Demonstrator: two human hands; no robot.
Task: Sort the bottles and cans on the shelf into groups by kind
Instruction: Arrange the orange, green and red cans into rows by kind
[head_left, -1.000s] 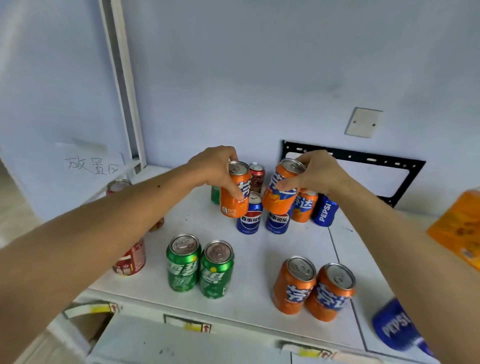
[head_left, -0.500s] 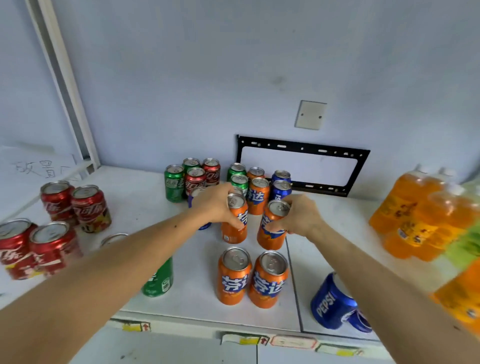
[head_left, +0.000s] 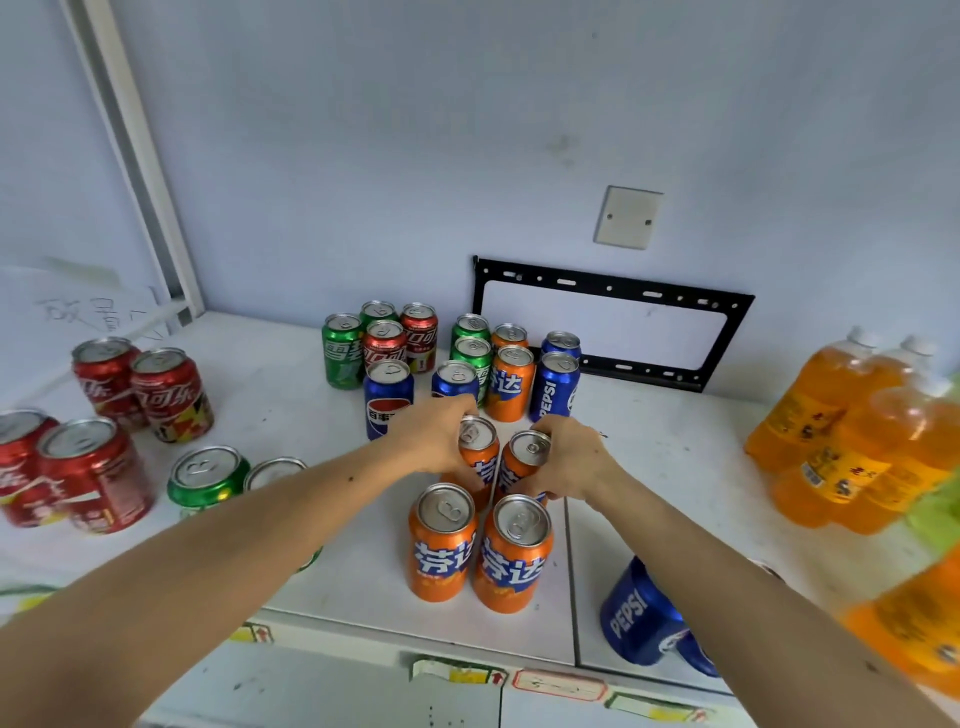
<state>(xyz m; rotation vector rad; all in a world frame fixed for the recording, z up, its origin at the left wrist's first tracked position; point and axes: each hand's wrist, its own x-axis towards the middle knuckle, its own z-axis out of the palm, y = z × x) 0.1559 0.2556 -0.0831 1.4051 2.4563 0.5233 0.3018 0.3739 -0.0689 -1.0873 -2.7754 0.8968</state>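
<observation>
My left hand (head_left: 431, 436) grips an orange Fanta can (head_left: 478, 447), and my right hand (head_left: 569, 462) grips a second orange Fanta can (head_left: 527, 457) beside it. Both cans stand on the white shelf (head_left: 649, 467), right behind two more orange Fanta cans (head_left: 441, 543) at the front. At the back stands a mixed cluster: green Sprite cans (head_left: 342, 351), red cola cans (head_left: 384, 343), blue Pepsi cans (head_left: 555, 387) and an orange can (head_left: 511, 382).
Red cola cans (head_left: 171, 395) stand at the left, with green cans (head_left: 208, 473) partly behind my left forearm. Orange drink bottles (head_left: 852, 447) fill the right side. A blue Pepsi can (head_left: 641, 618) sits at the front right. A black metal bracket (head_left: 613, 286) hangs on the wall.
Both hands brought their orange cans from the back cluster forward and down, until they stand just behind the front pair. The view has swung right and now shows the bottles.
</observation>
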